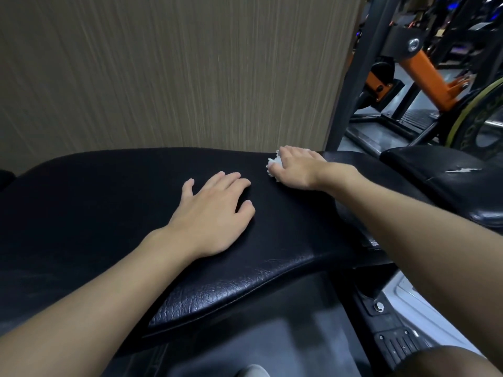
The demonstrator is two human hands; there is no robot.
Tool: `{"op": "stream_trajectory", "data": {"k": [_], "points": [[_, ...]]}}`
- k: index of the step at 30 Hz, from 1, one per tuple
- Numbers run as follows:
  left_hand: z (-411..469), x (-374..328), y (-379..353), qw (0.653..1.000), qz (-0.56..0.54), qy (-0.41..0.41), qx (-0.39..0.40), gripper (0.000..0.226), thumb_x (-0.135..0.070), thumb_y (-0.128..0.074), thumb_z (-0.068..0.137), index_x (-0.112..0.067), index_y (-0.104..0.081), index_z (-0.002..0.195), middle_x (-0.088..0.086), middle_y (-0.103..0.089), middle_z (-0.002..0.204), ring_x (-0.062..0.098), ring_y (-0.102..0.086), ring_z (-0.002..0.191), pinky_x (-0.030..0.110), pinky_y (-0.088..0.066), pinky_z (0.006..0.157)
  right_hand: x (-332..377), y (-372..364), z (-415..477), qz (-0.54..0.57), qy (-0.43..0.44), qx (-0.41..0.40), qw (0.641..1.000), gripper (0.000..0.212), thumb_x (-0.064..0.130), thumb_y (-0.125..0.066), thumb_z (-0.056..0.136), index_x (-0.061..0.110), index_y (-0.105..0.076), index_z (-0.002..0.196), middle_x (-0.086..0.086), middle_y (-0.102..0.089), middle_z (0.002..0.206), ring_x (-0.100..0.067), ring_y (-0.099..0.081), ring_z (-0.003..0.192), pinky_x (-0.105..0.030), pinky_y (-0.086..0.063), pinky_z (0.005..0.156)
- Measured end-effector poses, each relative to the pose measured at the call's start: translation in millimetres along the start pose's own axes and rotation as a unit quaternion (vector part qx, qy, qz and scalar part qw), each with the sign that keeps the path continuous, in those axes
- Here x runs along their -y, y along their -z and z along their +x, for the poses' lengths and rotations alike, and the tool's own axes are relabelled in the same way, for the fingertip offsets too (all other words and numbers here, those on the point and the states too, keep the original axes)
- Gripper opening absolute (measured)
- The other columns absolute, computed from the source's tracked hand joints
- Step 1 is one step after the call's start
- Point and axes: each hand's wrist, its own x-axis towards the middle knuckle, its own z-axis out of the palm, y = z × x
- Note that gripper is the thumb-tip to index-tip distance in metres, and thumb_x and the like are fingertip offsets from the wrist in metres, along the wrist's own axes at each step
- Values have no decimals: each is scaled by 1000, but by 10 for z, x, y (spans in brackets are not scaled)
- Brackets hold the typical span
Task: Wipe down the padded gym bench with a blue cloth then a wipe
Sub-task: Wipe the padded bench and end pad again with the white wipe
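A black padded gym bench (109, 202) with a grained vinyl cover fills the middle of the view. My left hand (215, 210) rests flat on the pad near its centre, fingers spread and straight. My right hand (296, 170) is at the pad's far right edge, fingers curled over a crumpled white wipe (273, 165) and pressing it onto the vinyl. Only the wipe's left side shows from under the hand. No blue cloth is in view.
A brown striped wall panel (177, 72) stands right behind the bench. A second black pad with a torn spot (446, 175) sits at the right. Beyond it are a black upright post (353, 77), an orange machine arm (424, 72) and a weight plate (479, 126).
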Motion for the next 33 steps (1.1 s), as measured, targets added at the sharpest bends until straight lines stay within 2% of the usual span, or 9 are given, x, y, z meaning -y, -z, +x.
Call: {"op": "stream_trajectory", "data": {"k": [6, 9, 12, 15, 19, 25, 29, 31, 33], "points": [[-18, -22, 22, 1000, -1, 7, 9, 50, -44, -25, 100, -32, -28, 148, -13, -16, 160, 9, -4, 148, 54, -2, 118, 56, -14, -969, -27, 61, -20, 998, 70, 54, -19, 100, 10, -14, 155, -5, -13, 163, -16, -7, 150, -36, -5, 121], [-36, -65, 60, 1000, 2, 12, 18, 50, -41, -25, 101, -28, -28, 149, -9, -16, 161, 13, -5, 149, 57, -3, 117, 25, -42, -1568, -47, 91, -49, 994, 78, 59, -6, 93, 12, -12, 155, -2, -10, 164, -13, -5, 150, -30, -1, 120], [-1, -182, 115, 1000, 2, -6, 14, 50, -37, -30, 100, -24, -30, 149, -7, -18, 160, 15, -6, 149, 59, -5, 117, -21, -59, -1891, -62, 97, -42, 993, 88, 62, 5, 84, 15, -8, 156, 1, -6, 165, -9, 1, 150, -27, 4, 119], [87, -340, 95, 999, -12, -38, 12, 51, -39, -30, 100, -24, -30, 149, -8, -17, 161, 11, -6, 149, 56, -4, 118, -45, -27, -1792, -60, 91, -27, 994, 87, 64, 4, 84, 16, -6, 156, 1, -3, 165, -11, 2, 150, -29, 2, 120], [159, -393, -62, 999, 8, -37, 35, 54, -43, -24, 100, -26, -23, 151, -7, -11, 162, 15, -2, 149, 58, -2, 117, -159, 49, -1282, -37, 61, 12, 997, 72, 57, -18, 99, 15, -6, 156, 0, -2, 165, -12, 1, 150, -31, 0, 120], [188, -362, -102, 998, 20, -43, 28, 55, -46, -21, 99, -28, -21, 152, -8, -9, 162, 14, 1, 149, 58, -1, 117, -394, 109, -211, -4, -7, 14, 1000, 67, 55, -27, 99, 11, -27, 149, -7, -26, 159, -21, -19, 147, -39, -15, 118], [202, -351, -97, 999, 15, -40, 23, 55, -46, -23, 99, -29, -21, 152, -9, -9, 162, 13, 1, 149, 56, 1, 117, -463, 116, 78, 4, -39, 24, 999, 62, 57, -27, 97, 13, -39, 139, -6, -36, 153, -24, -29, 142, -42, -23, 111], [205, -353, -93, 999, 11, -39, 27, 55, -46, -23, 99, -29, -21, 152, -9, -9, 162, 14, 1, 149, 56, 1, 117, -473, 82, 31, -3, -29, 11, 1000, 64, 56, -25, 97, 12, -36, 143, -6, -33, 155, -23, -26, 144, -41, -20, 114], [200, -355, -91, 999, 10, -39, 31, 55, -46, -23, 99, -30, -21, 152, -9, -9, 162, 15, 1, 149, 56, 1, 117, -469, 54, -155, -18, -13, 3, 1000, 70, 57, -22, 98, 13, -22, 152, -4, -21, 161, -20, -15, 149, -39, -12, 119]]}}
